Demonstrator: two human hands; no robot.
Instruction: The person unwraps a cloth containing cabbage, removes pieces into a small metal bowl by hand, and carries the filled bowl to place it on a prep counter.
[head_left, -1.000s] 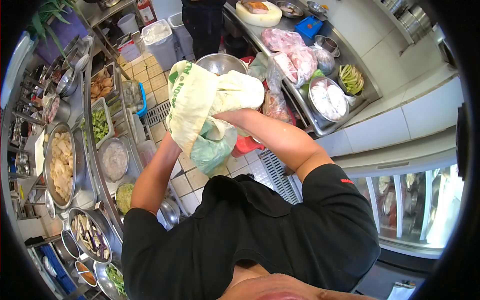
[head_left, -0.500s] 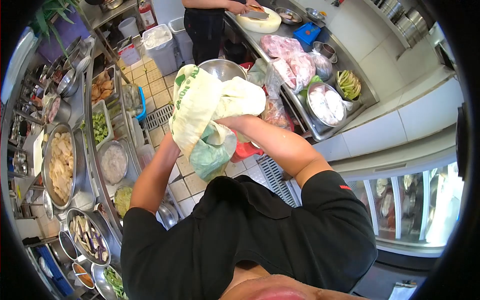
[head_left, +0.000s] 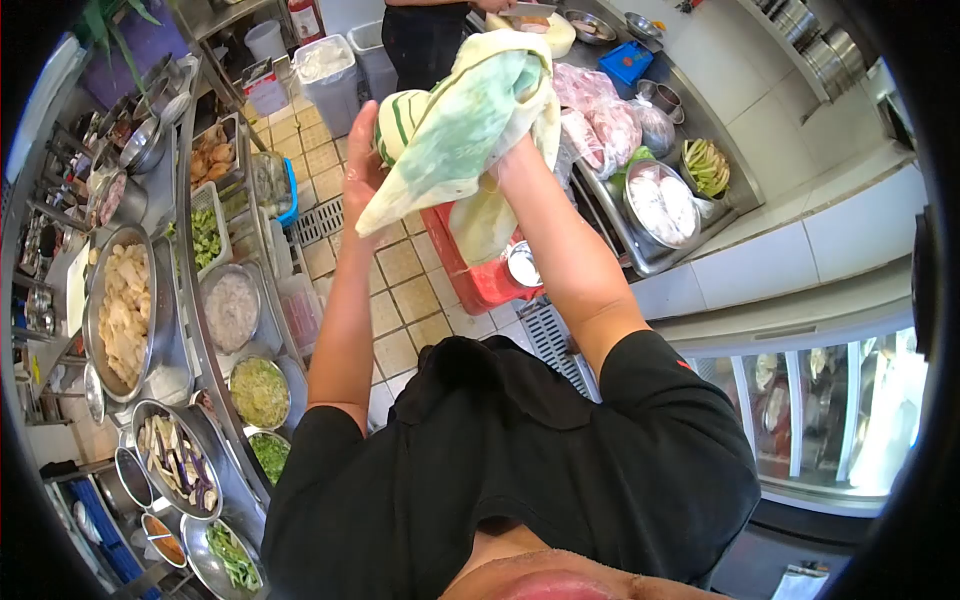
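A large cream cloth or sack with green markings (head_left: 465, 125) is bunched up in front of me. My left hand (head_left: 362, 165) is raised at its left edge, with the fingers pointing up and apart from the thumb side; part of the palm is behind the cloth. The right forearm runs up under the cloth, which covers my right hand, so its fingers are hidden. Below the cloth stands a red crate (head_left: 480, 290) with a round metal tin (head_left: 522, 264) at its right side.
On the left, a counter holds a bowl of pale pieces (head_left: 125, 315) and a bowl of sliced eggplant (head_left: 178, 468). A co-worker (head_left: 425, 45) stands ahead. At right are bagged meat (head_left: 600, 125) and a bowl of white items (head_left: 662, 205). A fridge (head_left: 820, 410) is lower right.
Both my hands and the cloth have moved up and away from me. The cloth has turned, its green part now on top. My left hand has come out beside it, and the red crate shows more.
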